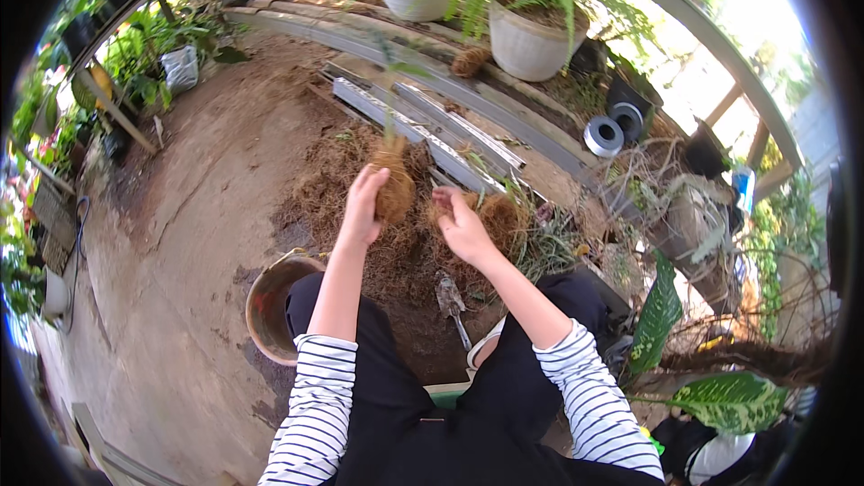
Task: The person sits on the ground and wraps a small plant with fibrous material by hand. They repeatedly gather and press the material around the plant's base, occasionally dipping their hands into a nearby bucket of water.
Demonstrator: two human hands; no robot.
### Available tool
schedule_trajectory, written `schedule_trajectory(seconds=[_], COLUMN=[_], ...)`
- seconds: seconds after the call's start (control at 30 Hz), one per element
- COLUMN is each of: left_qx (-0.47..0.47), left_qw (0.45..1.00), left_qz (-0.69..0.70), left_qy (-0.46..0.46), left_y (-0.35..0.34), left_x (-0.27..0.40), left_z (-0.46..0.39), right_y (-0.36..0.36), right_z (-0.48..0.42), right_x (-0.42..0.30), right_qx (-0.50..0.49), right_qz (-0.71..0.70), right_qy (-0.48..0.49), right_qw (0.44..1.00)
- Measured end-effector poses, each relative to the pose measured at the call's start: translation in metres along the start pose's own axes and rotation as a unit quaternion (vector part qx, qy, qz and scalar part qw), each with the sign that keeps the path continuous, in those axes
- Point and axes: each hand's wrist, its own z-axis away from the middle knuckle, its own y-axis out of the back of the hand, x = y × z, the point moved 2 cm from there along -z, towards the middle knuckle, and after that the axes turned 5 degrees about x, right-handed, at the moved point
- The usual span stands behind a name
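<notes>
My left hand (364, 206) grips a rounded ball of brown coconut fibre (394, 192), with a thin green plant stem (389, 104) rising blurred from its top. To the right, my right hand (462, 223) is raised apart from the ball, its fingers partly curled. A thin light strand seems to run near its fingertips; whether they pinch it I cannot tell. Loose coconut fibre (324, 196) is heaped on the ground below and behind both hands. Another bundle of fibre (503, 219) lies just beyond my right hand. A soiled hand trowel (449, 297) rests between my feet.
An empty-looking bucket (280, 304) stands by my left knee. Metal channels (418, 131) lie ahead of the fibre. White pots of ferns (533, 40) stand farther back, with tape rolls (604, 136) to their right. Cut grassy leaves (557, 243) and a variegated plant (729, 401) are at right.
</notes>
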Motion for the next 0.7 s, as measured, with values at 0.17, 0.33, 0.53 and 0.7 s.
schedule_trajectory(seconds=[0.17, 0.33, 0.53, 0.7], left_qx=[-0.021, 0.0, -0.003, -0.021], left_qw=[0.999, 0.993, 0.992, 0.994], left_qz=[-0.03, -0.12, -0.123, -0.052], left_qy=[0.022, -0.018, 0.024, 0.099], left_y=[-0.002, -0.007, -0.002, -0.014], left_x=[-0.013, -0.013, -0.028, -0.026], left_z=[0.0, 0.0, -0.015, -0.017], right_y=[0.016, 0.035, 0.051, 0.069], right_z=[-0.009, -0.003, -0.002, 0.003], right_x=[-0.043, -0.051, -0.073, -0.083], right_qx=[-0.128, -0.118, -0.073, -0.115], right_qz=[-0.143, -0.073, 0.028, 0.047], right_qy=[-0.114, -0.134, -0.001, -0.009], right_qw=[0.975, 0.981, 0.997, 0.992])
